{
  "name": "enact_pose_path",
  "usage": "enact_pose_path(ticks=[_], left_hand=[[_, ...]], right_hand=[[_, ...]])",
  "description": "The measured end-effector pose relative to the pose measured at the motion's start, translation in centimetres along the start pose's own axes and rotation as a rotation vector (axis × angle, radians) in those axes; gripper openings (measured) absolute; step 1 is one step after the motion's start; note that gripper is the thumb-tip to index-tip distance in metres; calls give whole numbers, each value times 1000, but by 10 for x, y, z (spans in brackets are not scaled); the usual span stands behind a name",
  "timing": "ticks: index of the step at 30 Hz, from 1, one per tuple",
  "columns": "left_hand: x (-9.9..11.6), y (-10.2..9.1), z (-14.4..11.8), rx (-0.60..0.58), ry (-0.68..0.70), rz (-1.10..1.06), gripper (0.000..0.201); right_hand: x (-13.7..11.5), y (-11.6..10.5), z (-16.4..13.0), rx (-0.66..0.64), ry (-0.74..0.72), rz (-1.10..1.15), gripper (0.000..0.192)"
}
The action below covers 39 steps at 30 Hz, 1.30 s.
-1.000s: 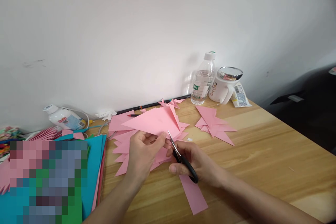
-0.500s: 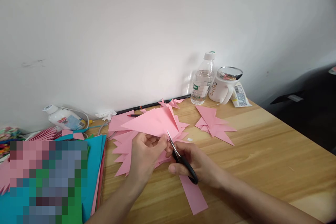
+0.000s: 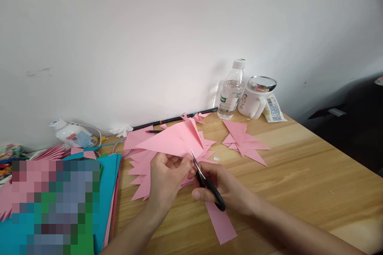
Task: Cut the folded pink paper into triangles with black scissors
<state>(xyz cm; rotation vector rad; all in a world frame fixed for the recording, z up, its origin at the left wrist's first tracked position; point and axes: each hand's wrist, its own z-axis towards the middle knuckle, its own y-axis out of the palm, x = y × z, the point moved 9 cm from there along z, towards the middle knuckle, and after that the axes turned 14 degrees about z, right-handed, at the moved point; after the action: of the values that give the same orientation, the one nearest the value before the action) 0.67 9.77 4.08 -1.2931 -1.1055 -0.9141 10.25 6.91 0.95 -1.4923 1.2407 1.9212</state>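
Note:
Pinched in my left hand (image 3: 169, 173) is a folded sheet of pink paper (image 3: 172, 139), held by its lower edge above the table. My right hand (image 3: 223, 185) is wrapped round black-handled scissors (image 3: 211, 185); their metal blades reach the paper's lower edge beside my left thumb. Beneath the held sheet lies a pile of pointed pink paper pieces (image 3: 140, 186). A pink paper strip (image 3: 221, 225) lies on the table below my right hand. Further right rests a smaller group of pink paper triangles (image 3: 247, 143).
At the back stand a water bottle (image 3: 230, 95) and a white mug (image 3: 253, 101), with a small packet (image 3: 273, 108) beside them. A white bottle (image 3: 73, 133) lies on its side at left, behind stacked coloured paper (image 3: 106, 191). The wooden table (image 3: 311, 175) meets the wall.
The held pink paper has tilted very slightly, its left tip a little lower. Both hands and the scissors stay in almost the same place.

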Motion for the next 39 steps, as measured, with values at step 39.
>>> enact_pose_path(ticks=[39], left_hand=[[6,7,2,-116,37,-17,11]], right_hand=[[5,-11,1,118,12,-25,34]])
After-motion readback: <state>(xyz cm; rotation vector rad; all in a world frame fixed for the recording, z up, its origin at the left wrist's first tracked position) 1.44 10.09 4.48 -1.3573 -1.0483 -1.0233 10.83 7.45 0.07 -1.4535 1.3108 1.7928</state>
